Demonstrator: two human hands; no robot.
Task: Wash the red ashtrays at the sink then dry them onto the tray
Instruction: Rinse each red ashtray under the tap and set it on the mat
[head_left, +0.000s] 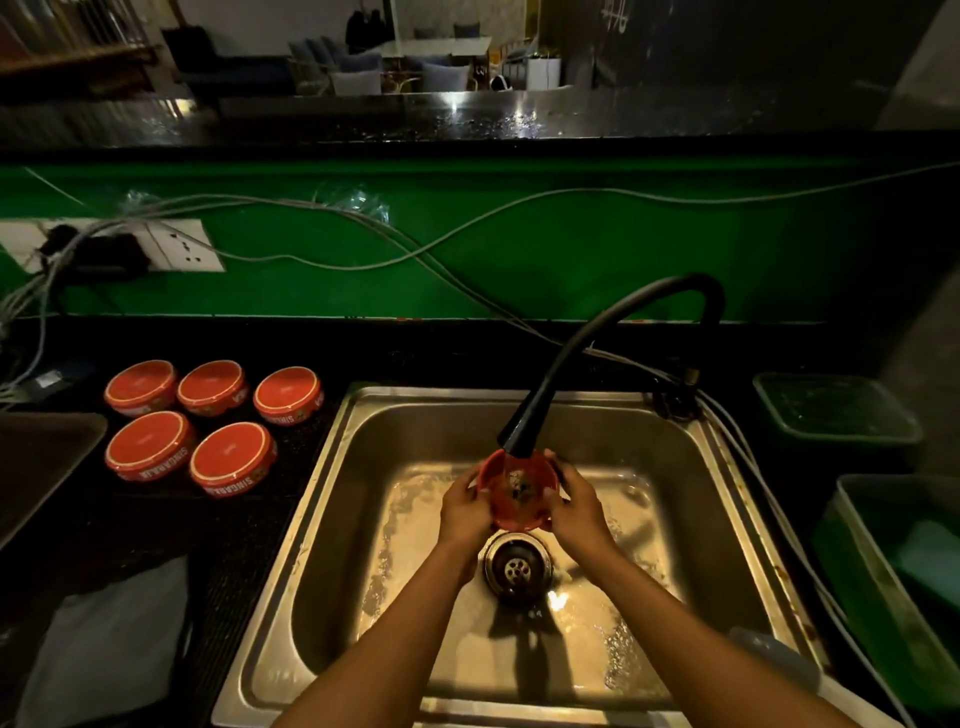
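Cupping the ashtray (518, 491) under the spout (521, 434), left hand (465, 506) grips nine o'clock, right hand (577, 512) three. Wet fingers could slip, dropping it into the sink (363, 467).

The ashtray (518, 491) under the tap was red, with dark specks in its bowl. Five more ashtrays (141, 386) on the surface (156, 525) were red too, each ringed by a thin pale line and lettered in white round the side. The surface itself was black and speckled. The sink (415, 431) was bare steel, yellowed by the light. The faucet (623, 312) was matte black. The wall panel (571, 244) behind was bright green, crossed by grey cables (467, 221). Two bins (831, 415) at the right were dull green.
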